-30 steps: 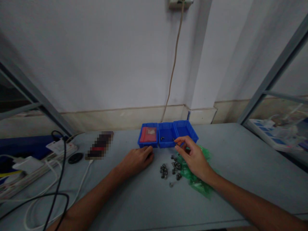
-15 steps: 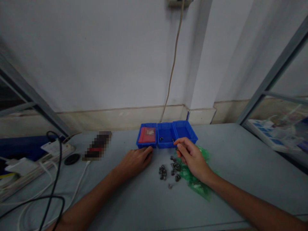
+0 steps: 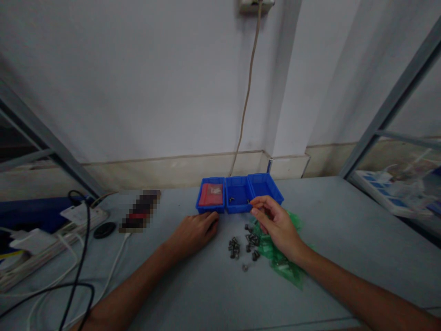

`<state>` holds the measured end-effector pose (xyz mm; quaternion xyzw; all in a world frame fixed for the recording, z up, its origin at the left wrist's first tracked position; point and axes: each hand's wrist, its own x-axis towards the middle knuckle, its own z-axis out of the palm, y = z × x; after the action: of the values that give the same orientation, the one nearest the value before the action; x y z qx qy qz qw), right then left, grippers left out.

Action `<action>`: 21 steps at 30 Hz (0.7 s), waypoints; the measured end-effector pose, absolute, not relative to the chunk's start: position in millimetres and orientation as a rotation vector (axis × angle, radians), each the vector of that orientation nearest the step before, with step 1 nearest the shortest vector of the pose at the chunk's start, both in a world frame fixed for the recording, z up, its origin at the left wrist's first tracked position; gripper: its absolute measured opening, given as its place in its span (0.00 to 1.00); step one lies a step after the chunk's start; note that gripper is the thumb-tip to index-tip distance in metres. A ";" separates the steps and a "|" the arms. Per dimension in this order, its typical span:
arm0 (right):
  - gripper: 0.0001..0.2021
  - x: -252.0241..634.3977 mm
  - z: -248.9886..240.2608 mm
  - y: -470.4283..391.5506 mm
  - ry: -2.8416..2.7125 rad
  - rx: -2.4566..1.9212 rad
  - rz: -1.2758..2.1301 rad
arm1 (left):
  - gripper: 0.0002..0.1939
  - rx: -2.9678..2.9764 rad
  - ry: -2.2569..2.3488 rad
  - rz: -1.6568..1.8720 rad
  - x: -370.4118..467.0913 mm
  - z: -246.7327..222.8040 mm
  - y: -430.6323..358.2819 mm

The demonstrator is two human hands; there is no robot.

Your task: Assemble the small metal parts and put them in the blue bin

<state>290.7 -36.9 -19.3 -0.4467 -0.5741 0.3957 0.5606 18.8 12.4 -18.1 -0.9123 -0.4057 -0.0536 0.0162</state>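
Screws point(image 3: 234, 248) between both hands point(image 3: 197, 233)

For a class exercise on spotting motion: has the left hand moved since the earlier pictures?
No: judged against the left blue bin, the left hand keeps its place by the bin's near edge.

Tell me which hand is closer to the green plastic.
The right. The right hand covers part of the green plastic in this view; the left hand lies farther off, across the small metal parts.
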 end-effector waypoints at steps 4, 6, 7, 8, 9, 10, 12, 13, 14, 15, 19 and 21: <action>0.06 293.0 -19.4 -38.5 -1.561 -1.090 0.600 | 0.11 -2.815 -1.281 -0.142 19.5 -16.2 11.6; 0.03 292.9 -18.5 -40.6 -1.640 -1.099 0.502 | 0.11 -2.806 -1.269 -0.137 19.3 -15.3 11.7; 0.02 292.6 -17.9 -41.7 -1.661 -1.099 0.482 | 0.11 -2.804 -1.254 -0.133 19.1 -14.6 11.7; 0.01 292.1 -17.4 -42.7 -1.670 -1.099 0.486 | 0.11 -2.803 -1.239 -0.130 18.8 -13.8 11.6; 0.01 291.5 -17.0 -43.5 -1.669 -1.100 0.509 | 0.12 -2.801 -1.229 -0.127 18.4 -12.9 11.5; 0.02 291.0 -16.8 -44.0 -1.657 -1.104 0.544 | 0.12 -2.799 -1.224 -0.125 18.1 -12.2 11.4; 0.04 290.5 -17.1 -44.1 -1.611 -1.108 0.636 | 0.14 -2.791 -1.233 -0.127 17.2 -11.4 11.2; 0.05 290.5 -17.6 -43.6 -1.583 -1.104 0.684 | 0.14 -2.786 -1.243 -0.132 16.7 -11.5 11.1; 0.07 290.8 -18.2 -42.9 -1.556 -1.096 0.734 | 0.14 -2.783 -1.253 -0.137 16.2 -11.9 11.2; 0.08 291.3 -18.9 -42.1 -1.533 -1.086 0.788 | 0.14 -2.781 -1.261 -0.144 15.7 -12.6 11.4; 0.15 292.9 -20.3 -38.8 -1.431 -1.060 1.036 | 0.13 -2.799 -1.271 -0.148 15.2 -15.2 12.2; 0.16 292.7 -20.0 -37.9 -1.335 -1.036 1.155 | 0.12 -2.814 -1.268 -0.143 15.7 -15.4 12.3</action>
<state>292.7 -37.9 -20.0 -0.4321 -0.5570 0.4819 0.5203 15.7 12.3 -15.4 -0.9104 -0.4102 -0.0463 0.0257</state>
